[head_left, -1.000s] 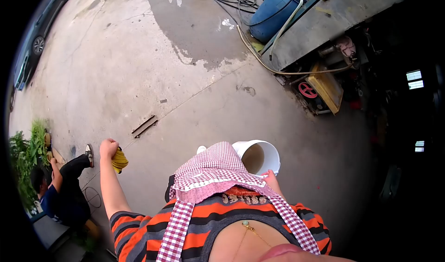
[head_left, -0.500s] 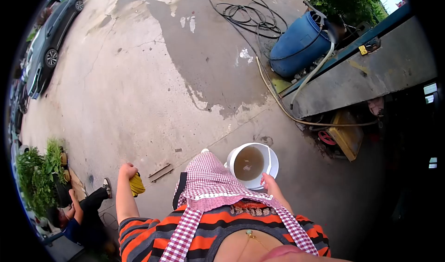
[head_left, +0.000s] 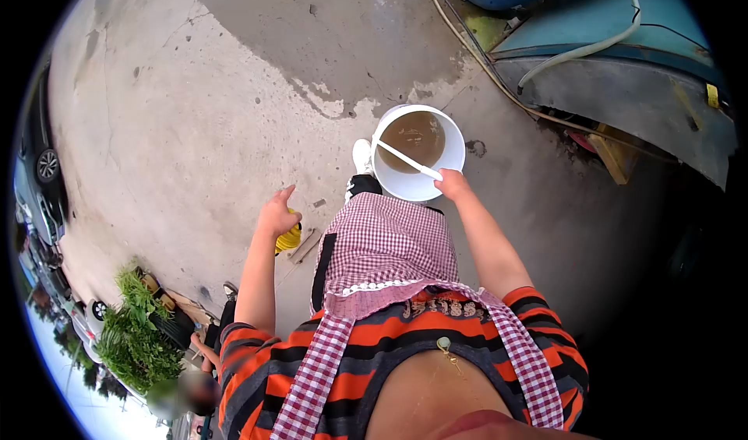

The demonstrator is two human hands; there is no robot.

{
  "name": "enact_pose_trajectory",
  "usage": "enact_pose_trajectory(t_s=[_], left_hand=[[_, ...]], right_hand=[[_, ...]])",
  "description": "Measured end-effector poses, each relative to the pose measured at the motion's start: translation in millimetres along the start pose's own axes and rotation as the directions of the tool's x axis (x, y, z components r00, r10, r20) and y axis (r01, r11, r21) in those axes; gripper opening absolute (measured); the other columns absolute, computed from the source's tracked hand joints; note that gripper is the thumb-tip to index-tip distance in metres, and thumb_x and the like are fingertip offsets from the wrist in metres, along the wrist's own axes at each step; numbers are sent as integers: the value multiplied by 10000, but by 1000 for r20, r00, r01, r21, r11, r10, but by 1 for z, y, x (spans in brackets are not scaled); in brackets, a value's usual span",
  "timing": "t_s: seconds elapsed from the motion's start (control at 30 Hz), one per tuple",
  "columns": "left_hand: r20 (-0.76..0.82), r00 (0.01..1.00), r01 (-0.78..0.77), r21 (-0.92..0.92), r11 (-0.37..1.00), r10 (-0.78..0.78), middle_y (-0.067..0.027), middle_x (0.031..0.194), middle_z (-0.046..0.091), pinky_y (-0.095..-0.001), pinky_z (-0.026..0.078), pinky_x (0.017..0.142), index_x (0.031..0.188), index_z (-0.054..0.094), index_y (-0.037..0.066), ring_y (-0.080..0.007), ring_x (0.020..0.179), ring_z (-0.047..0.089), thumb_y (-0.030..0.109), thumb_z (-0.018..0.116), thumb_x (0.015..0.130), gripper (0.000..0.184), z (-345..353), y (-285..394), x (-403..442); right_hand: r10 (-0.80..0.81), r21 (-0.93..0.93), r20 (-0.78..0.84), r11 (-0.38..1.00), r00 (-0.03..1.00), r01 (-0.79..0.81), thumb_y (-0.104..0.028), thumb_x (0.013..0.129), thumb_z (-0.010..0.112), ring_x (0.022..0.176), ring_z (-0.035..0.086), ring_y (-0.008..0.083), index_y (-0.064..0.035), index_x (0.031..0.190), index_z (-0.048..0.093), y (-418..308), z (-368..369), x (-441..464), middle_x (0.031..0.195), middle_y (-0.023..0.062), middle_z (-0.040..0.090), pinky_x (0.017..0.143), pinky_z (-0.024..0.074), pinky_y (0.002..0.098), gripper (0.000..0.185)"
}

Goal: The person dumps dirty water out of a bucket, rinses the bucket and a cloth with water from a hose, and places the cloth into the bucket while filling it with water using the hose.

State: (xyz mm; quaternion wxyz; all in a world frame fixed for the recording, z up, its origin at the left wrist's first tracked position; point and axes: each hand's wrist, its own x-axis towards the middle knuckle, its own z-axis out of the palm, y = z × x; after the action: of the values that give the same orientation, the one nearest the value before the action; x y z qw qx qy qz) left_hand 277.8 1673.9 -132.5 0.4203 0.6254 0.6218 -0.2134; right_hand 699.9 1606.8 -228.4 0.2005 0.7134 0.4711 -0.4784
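- Concrete ground (head_left: 171,136) spreads on every side of the fingers, pale beyond the left ones, with a darker, seemingly wet patch (head_left: 304,31) farther ahead of both hands.
- Fingers of the right hand (head_left: 455,184) are curled round the near end of a white handle (head_left: 408,160), close to the rim.
- Just ahead of those fingers is the white bucket (head_left: 453,153), its mouth facing up, with murky water (head_left: 413,140) inside; whether its base touches the ground, I cannot tell.
- Fingers of the left hand (head_left: 276,216) are partly hidden: the index sticks out straight ahead, while the others appear folded on a yellow bundle (head_left: 289,237), which shows just below the thumb.
- Between the two hands, nearer the bucket, a white shoe (head_left: 361,156) points forward.
- Well to the right of the right fingers, a pale hose (head_left: 588,51) crosses a metal panel (head_left: 623,101); well left of the left fingers lies leafy greenery (head_left: 136,331).
- Handling the bucket by its handle seems the step in hand. In my judgement, any further move calls for a firm right grip and a level rim, since a tilt could spill the water.
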Motion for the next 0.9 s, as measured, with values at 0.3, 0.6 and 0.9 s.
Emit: enact_pose_trajectory(t_s=[0.3,0.6,0.9], left_hand=[[215,909,-367,5,930,358,-87,1416,236,-347,420,920,1360,244,185,-273,1122,472,201,645,581,876,84,181,163],[253,957,-167,88,982,140,-133,996,551,-371,476,786,969,542,55,-300,911,568,189,648,586,419,116,241,210],[386,901,-221,12,975,199,-123,1010,529,-375,483,761,1029,509,38,-314,879,568,167,658,585,486,132,231,199]], right_hand=[[-150,-187,17,971,988,151,-193,750,569,883,582,292,-104,936,572,-42,-21,121,882,123,608,767,468,403,207],[-414,266,-349,817,841,512,-38,752,533,888,538,276,-65,915,574,-17,-29,94,909,116,555,772,452,375,170],[164,892,449,-32,878,-450,-138,759,643,1219,344,248,-3,1331,228,55,87,168,1314,154,369,995,282,351,719]])
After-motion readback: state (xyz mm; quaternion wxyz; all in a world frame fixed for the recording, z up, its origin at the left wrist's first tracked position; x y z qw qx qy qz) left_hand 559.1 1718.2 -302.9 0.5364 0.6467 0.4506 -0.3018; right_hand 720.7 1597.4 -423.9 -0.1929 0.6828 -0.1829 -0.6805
